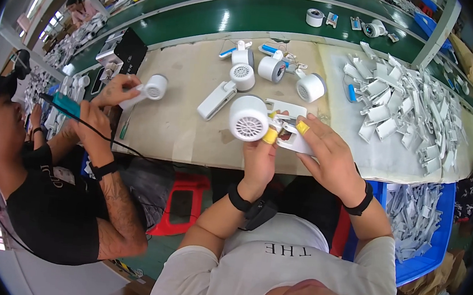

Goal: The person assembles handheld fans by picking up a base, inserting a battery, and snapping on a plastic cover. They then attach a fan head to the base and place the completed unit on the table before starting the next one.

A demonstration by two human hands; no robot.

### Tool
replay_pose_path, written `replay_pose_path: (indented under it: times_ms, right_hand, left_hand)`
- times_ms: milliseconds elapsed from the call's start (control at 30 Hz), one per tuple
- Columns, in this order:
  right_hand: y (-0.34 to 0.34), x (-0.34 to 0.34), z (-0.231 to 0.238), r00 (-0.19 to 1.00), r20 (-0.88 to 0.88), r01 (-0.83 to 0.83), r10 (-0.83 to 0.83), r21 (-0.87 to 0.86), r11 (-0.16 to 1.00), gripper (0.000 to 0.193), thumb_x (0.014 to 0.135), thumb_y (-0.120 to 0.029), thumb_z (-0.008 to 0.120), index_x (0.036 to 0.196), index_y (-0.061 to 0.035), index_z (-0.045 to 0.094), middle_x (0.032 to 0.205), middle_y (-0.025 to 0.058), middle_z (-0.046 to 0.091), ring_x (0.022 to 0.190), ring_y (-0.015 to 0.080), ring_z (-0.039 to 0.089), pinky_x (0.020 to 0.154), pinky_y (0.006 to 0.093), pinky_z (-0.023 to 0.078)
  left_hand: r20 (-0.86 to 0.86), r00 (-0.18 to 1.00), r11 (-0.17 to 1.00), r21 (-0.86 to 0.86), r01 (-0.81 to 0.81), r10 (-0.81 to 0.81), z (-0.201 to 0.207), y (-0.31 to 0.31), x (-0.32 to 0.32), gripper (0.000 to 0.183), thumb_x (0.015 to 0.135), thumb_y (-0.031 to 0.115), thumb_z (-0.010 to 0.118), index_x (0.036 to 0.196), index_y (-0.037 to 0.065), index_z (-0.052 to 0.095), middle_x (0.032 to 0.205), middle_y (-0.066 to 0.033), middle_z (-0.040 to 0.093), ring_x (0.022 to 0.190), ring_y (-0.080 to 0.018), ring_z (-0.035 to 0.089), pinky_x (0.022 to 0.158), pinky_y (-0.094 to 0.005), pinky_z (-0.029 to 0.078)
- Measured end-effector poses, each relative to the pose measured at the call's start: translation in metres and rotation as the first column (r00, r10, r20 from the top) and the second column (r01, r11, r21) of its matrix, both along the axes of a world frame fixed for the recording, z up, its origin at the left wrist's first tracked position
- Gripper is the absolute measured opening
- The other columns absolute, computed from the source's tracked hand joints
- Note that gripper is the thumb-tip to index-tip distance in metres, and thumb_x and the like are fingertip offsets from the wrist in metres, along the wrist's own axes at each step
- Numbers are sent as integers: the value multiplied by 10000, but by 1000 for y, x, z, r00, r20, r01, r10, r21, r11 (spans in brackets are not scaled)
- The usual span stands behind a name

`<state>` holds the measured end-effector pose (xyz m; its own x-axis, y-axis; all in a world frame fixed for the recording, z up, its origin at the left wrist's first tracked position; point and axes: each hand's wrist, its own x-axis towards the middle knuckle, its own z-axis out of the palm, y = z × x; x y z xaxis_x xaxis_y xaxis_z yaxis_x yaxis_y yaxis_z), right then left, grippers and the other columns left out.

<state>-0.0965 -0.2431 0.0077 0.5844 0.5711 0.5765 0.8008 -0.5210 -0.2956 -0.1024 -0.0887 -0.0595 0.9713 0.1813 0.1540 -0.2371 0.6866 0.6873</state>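
My left hand point(260, 156) is closed around the neck of a white handheld fan point(249, 120), whose round head has a slotted grille facing up. My right hand point(330, 153) grips the fan's opened handle point(295, 142), with fingertips pressed near the neck. Yellow tape wraps fingers on both hands. Inside the handle some dark parts show, too small to make out. A closed white handle point(217, 101) joined to another fan head point(243, 76) lies just left of the held fan. Beyond are more fan heads point(271, 69), point(310, 87) with blue batteries on wires.
Loose white handle shells point(389, 94) are heaped on the right of the table. A blue bin point(422, 259) of white parts stands below. At left, a co-worker point(56, 187) holds a teal electric screwdriver point(65, 105) and a white fan point(155, 87). A green conveyor point(243, 20) runs behind.
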Motion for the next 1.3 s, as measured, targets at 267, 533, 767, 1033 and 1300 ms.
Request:
replay_pose_path:
  times_ms: [267,533,767,1033,1300]
  right_hand:
    - [11,6,-4,990,136,-37,40,-24,999,507,685,-59,682,1154,-43,488,1230,147,510,1109,342,514,882,398,459]
    - [-13,9,-17,406,-781,112,475,558,822,377,815,-126,640,1147,-14,501,1044,69,581,917,132,551,806,259,439]
    - [-3,3,10,835,-507,19,213,414,910,277,799,-275,657,899,-32,570,761,56,594,661,160,568,604,268,450]
    - [9,54,22,945,-243,-213,217,43,976,362,727,-384,692,689,-64,527,605,103,534,545,304,543,486,359,414]
    - [-27,301,5,910,-257,255,-324,-267,929,190,794,-206,548,903,-66,615,857,168,620,781,329,593,681,397,467]
  left_hand:
    - [51,987,974,161,-158,152,-7,-12,-9,340,907,120,496,1227,22,439,1214,-104,506,1120,-204,492,962,-345,388]
    - [168,981,990,79,-114,99,25,4,-8,310,860,107,532,1136,-27,490,1067,-157,575,997,-278,567,915,-417,427]
    - [135,979,988,11,-155,152,55,-2,-7,376,844,220,567,1129,-12,482,1009,-160,586,957,-292,572,910,-426,431]
    - [64,998,997,77,25,-30,68,40,27,323,824,131,587,1083,-39,499,952,-144,599,860,-259,598,807,-398,488]
    - [110,753,-172,985,4,649,51,199,76,346,757,109,606,1063,2,484,860,-185,602,798,-326,604,676,-422,453]
